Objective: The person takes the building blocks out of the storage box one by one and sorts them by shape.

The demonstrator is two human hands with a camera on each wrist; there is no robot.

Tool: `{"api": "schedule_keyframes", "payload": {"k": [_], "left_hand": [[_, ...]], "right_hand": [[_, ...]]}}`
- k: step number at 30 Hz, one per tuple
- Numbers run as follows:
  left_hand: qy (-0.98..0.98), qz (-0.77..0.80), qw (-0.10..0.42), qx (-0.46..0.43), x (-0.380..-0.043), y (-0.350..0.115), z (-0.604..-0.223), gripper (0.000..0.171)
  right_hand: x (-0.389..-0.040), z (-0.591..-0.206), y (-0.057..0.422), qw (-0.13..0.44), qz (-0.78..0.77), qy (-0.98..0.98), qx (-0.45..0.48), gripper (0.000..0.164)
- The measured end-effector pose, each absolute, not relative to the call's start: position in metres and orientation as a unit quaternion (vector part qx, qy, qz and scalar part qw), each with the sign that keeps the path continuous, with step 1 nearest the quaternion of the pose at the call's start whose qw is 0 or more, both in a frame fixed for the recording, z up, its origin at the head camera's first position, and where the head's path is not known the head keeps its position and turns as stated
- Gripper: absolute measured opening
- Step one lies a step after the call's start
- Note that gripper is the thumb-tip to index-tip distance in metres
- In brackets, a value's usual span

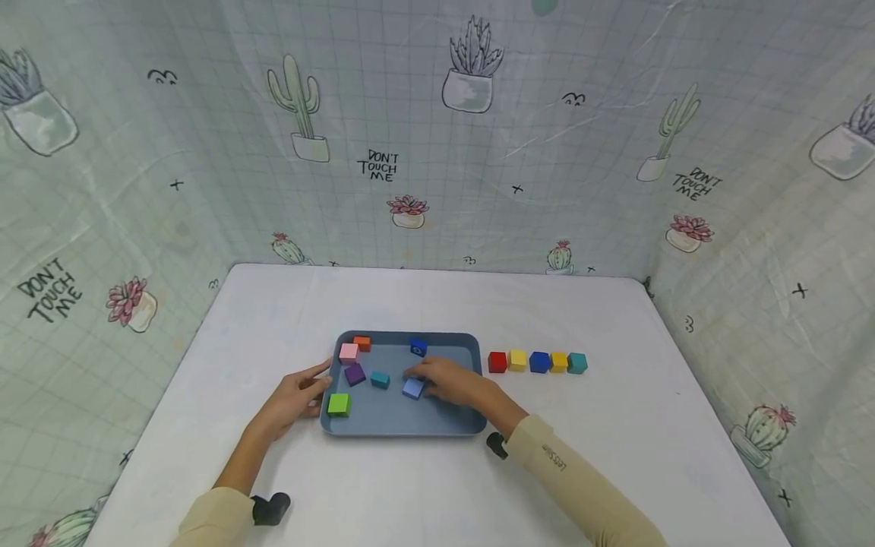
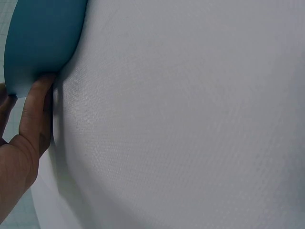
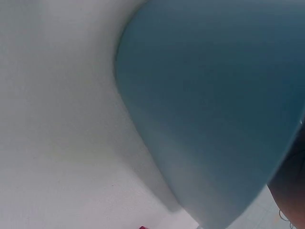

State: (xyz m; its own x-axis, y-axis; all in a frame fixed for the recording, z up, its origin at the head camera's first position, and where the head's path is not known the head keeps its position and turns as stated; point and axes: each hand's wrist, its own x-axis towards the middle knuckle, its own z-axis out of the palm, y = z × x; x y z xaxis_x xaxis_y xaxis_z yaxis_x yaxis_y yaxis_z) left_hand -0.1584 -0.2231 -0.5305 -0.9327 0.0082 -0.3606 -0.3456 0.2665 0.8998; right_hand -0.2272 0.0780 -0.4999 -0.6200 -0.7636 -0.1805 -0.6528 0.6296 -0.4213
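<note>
A blue-grey rectangular tray (image 1: 403, 436) lies on the white table, holding several small coloured blocks. At its left side, my left hand (image 1: 295, 399) holds the rim between thumb and fingers; the left wrist view shows that hand (image 2: 24, 152) against the tray's outer wall (image 2: 45, 43). Inside the tray, the fingers of my right hand (image 1: 451, 382) are curled at a light blue block (image 1: 412, 389), index finger behind and thumb at its right. Nearby are a teal block (image 1: 380, 380) and a dark blue block (image 1: 418, 347). The tray wall (image 3: 205, 105) hides most of that hand in the right wrist view.
Left in the tray are purple (image 1: 355, 374), pink (image 1: 349, 353), orange (image 1: 362, 343) and green (image 1: 339, 405) blocks. Right of it stands a row: red (image 1: 497, 362), yellow (image 1: 517, 361), blue (image 1: 539, 362), another yellow (image 1: 558, 362) and teal (image 1: 577, 363). A patterned cloth (image 1: 437, 152) surrounds the table.
</note>
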Motion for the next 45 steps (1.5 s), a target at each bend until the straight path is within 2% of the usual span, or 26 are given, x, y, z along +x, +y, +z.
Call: {"api": "schedule_keyframes", "payload": {"k": [14, 45], "left_hand": [[0.779, 0.601, 0.143, -0.108, -0.1597, -0.2218, -0.5229, 0.057], [0.787, 0.592, 0.135, -0.111, -0.1540, -0.2228, -0.5301, 0.058]], "right_hand": [[-0.2305, -0.4968, 0.0764, 0.158, -0.171, 0.887, -0.398, 0.035], [-0.2271, -0.4997, 0.0840, 0.145, -0.169, 0.891, -0.396, 0.034]]}}
